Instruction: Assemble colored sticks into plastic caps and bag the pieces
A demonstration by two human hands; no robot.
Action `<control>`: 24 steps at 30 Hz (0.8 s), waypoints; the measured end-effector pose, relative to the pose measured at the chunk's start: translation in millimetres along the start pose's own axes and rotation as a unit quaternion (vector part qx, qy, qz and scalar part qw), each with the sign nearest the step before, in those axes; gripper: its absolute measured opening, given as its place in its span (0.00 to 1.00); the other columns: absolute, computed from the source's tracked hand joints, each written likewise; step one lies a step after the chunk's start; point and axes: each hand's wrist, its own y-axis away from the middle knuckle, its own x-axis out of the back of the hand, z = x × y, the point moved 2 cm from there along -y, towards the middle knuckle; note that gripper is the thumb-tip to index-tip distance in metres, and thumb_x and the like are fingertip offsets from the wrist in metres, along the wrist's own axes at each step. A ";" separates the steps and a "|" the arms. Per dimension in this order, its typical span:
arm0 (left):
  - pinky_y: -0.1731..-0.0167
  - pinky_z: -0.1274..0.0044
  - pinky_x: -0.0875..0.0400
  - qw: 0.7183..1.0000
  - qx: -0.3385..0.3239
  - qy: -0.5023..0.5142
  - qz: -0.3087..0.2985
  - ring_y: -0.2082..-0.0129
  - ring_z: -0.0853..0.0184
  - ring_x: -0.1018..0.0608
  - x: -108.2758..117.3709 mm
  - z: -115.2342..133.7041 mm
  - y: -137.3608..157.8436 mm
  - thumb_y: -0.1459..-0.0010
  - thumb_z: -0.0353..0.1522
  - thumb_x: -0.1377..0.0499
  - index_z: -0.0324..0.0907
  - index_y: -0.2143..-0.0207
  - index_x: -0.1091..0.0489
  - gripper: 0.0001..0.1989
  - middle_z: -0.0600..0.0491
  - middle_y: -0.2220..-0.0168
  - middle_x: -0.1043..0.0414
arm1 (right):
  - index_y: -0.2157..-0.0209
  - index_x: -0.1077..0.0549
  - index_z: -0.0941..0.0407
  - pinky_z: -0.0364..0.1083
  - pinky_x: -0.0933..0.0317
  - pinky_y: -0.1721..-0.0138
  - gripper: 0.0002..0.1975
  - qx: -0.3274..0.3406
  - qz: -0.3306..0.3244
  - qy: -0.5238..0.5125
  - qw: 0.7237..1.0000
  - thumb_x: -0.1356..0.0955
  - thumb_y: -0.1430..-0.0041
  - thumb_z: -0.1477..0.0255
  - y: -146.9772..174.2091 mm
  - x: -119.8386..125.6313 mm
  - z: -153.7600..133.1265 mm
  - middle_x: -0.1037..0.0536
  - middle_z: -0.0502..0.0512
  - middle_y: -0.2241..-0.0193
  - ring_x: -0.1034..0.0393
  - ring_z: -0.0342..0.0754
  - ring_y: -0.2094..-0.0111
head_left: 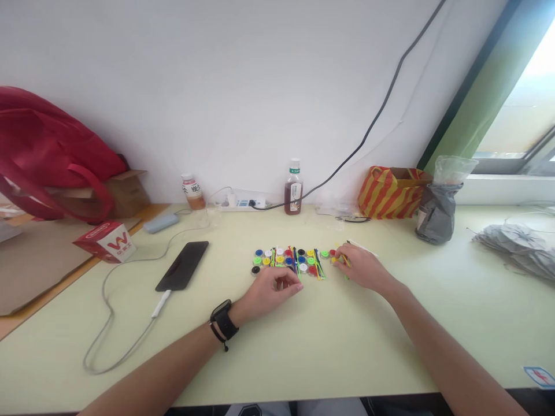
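Small round pieces with coloured tops (280,261) stand in rows on the table, in white, blue, green, yellow, red and black. Thin coloured strips like cable ties (319,266) lie across them in bunches. My left hand (273,287) is at the front of the rows, covering part of them. Its fingers are curled, with thumb and index tips close together; anything between them is too small to make out. At the right end of the rows, my right hand (362,267) pinches a thin yellow strip, beside a yellow-topped piece (334,261).
A phone (182,266) on a charging cable lies left, near a red-and-white box (106,241). Along the wall stand a drink bottle (293,188), another bottle (193,192), a power strip (243,201), a striped bag (388,193) and a grey bag (437,214).
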 end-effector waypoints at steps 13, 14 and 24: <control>0.66 0.76 0.30 0.999 0.010 0.048 -0.008 0.67 0.68 0.26 -0.7 0.9 0.0 0.35 0.41 0.38 0.41 0.62 0.22 0.12 0.51 0.66 0.24 | 0.66 0.30 0.53 0.45 0.42 0.69 0.01 0.086 0.104 -0.096 0.986 0.33 0.39 0.73 7.6 17.7 -23.8 0.27 0.50 0.71 0.34 0.46 0.73; 0.63 0.75 0.28 0.997 0.016 0.073 -0.007 0.65 0.67 0.24 -1.0 1.7 0.0 0.35 0.41 0.38 0.41 0.58 0.23 0.13 0.51 0.64 0.23 | 0.66 0.30 0.53 0.46 0.42 0.69 0.02 0.108 0.118 -0.109 0.981 0.33 0.38 0.73 9.5 17.1 -29.2 0.27 0.50 0.71 0.35 0.46 0.73; 0.51 0.66 0.23 0.962 0.105 0.232 -0.099 0.55 0.59 0.18 -0.8 9.8 -1.1 0.36 0.45 0.37 0.43 0.42 0.28 0.24 0.45 0.54 0.20 | 0.64 0.31 0.53 0.45 0.41 0.66 0.04 0.246 0.091 -0.222 0.939 0.33 0.35 0.77 23.0 -7.9 -80.1 0.26 0.51 0.68 0.32 0.46 0.68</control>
